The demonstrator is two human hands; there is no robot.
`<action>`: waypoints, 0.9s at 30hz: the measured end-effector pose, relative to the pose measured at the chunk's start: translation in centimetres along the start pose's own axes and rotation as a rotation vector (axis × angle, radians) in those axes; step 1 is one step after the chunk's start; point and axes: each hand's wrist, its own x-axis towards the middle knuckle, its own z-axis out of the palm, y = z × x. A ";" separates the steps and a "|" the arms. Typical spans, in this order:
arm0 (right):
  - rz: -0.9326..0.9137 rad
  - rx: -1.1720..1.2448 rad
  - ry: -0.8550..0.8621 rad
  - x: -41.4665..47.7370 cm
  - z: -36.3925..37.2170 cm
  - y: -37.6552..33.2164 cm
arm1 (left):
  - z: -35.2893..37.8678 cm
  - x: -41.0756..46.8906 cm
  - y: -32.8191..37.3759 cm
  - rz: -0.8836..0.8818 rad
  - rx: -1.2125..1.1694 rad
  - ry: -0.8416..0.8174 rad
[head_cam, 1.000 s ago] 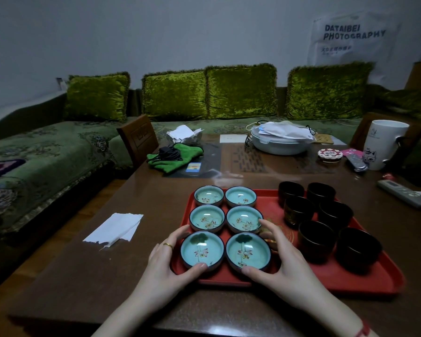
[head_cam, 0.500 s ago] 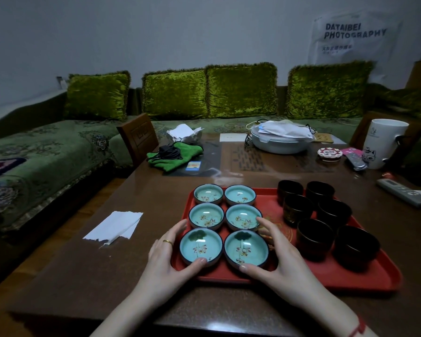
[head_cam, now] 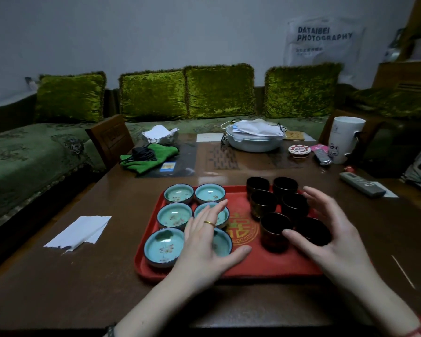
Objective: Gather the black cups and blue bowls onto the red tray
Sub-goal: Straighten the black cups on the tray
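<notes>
While both hands hang over the red tray [head_cam: 260, 266], every piece of the set is already on it. Six blue bowls [head_cam: 164, 246] stand in two columns of three on its left half. Six black cups [head_cam: 263, 203] stand in two columns on its right half. A gold emblem [head_cam: 243, 227] is printed on the bare red between the two groups. The tray lies on the near part of the brown surface [head_cam: 107, 276].

The left hand [head_cam: 204, 242] is spread flat above the right column of bowls, fingers straight and a little apart, and it covers much of the middle and near bowls there. Its grip is wide and holds nothing; I cannot tell whether the palm touches the rims. A gold ring [head_cam: 209, 223] shows on one finger.

The right hand [head_cam: 331, 242] is cupped at the nearest cups. Its fingers curve loosely along the right of the group and its thumb is in front of the near-left cup. Its grip is wide too, with nothing in it, and I cannot make out any contact with the cups.

Off the tray, a torn white paper napkin [head_cam: 79, 229] lies to the left on the surface. Farther back are a green cloth [head_cam: 151, 158] and a pale pot [head_cam: 253, 142]. A white mug [head_cam: 345, 139] stands at the far right, with a grey remote [head_cam: 361, 184] nearer than it. A sofa [head_cam: 219, 91] with green cushions runs along the far wall.
</notes>
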 end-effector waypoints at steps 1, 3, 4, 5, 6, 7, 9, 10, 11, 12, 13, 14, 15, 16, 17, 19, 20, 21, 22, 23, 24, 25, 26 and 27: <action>0.023 -0.020 0.003 0.0 -0.7 0.8 | 0.8 0.5 0.4 -0.001 0.017 -0.015; 0.075 -0.045 -0.023 -0.2 -1.8 2.3 | 2.1 1.7 1.1 -0.015 0.082 -0.048; 0.111 -0.045 -0.047 -0.3 -2.3 3.0 | 2.7 2.3 1.4 -0.021 0.118 -0.068; 0.150 -0.035 -0.076 -0.4 -2.6 3.6 | 3.3 2.8 1.7 -0.026 0.151 -0.089; 0.183 -0.023 -0.103 -0.6 -2.9 4.2 | 3.7 3.3 2.0 -0.029 0.182 -0.109; 0.204 -0.013 -0.128 -0.6 -3.2 4.8 | 4.2 3.8 2.1 -0.032 0.214 -0.127; 0.223 -0.008 -0.169 -0.6 -3.4 5.6 | 5.0 4.6 2.3 -0.037 0.275 -0.157; 0.227 -0.008 -0.189 -0.6 -3.4 5.9 | 5.3 4.9 2.3 -0.037 0.304 -0.169; 0.228 -0.006 -0.207 -0.6 -3.4 6.2 | 5.6 5.2 2.3 -0.033 0.329 -0.179; 0.225 -0.003 -0.217 -0.5 -3.3 6.4 | 5.8 5.5 2.4 -0.027 0.347 -0.187; 0.220 -0.002 -0.219 -0.3 -3.2 6.6 | 6.1 5.7 2.4 -0.021 0.358 -0.193; 0.213 -0.001 -0.218 -0.2 -3.0 6.9 | 6.2 5.8 2.5 -0.018 0.364 -0.198; 0.206 -0.001 -0.216 -0.1 -2.9 7.0 | 6.3 6.0 2.5 -0.018 0.367 -0.201; 0.200 -0.003 -0.217 0.0 -2.7 7.1 | 6.4 6.0 2.5 -0.018 0.367 -0.198; 0.193 -0.008 -0.220 0.1 -2.6 7.2 | 6.5 6.1 2.5 -0.019 0.363 -0.192; 0.181 -0.016 -0.221 0.3 -2.4 7.3 | 6.5 6.1 2.4 -0.013 0.346 -0.179; 0.178 -0.018 -0.219 0.4 -2.3 7.3 | 6.5 6.2 2.4 -0.010 0.343 -0.176; 0.179 -0.018 -0.219 0.5 -2.3 7.3 | 6.4 6.2 2.3 -0.009 0.343 -0.175; 0.181 -0.014 -0.221 0.5 -2.2 7.3 | 6.4 6.2 2.2 -0.010 0.343 -0.175; 0.184 -0.009 -0.223 0.6 -2.1 7.4 | 6.3 6.2 2.1 -0.012 0.340 -0.174; 0.185 -0.004 -0.223 0.7 -2.0 7.4 | 6.2 6.2 2.1 -0.013 0.337 -0.175; 0.184 -0.001 -0.220 0.7 -1.9 7.4 | 6.2 6.2 2.0 -0.014 0.335 -0.176; 0.181 -0.001 -0.220 0.8 -1.8 7.4 | 6.1 6.2 1.9 -0.014 0.333 -0.177; 0.178 -0.002 -0.220 0.9 -1.8 7.4 | 6.1 6.3 1.9 -0.014 0.332 -0.176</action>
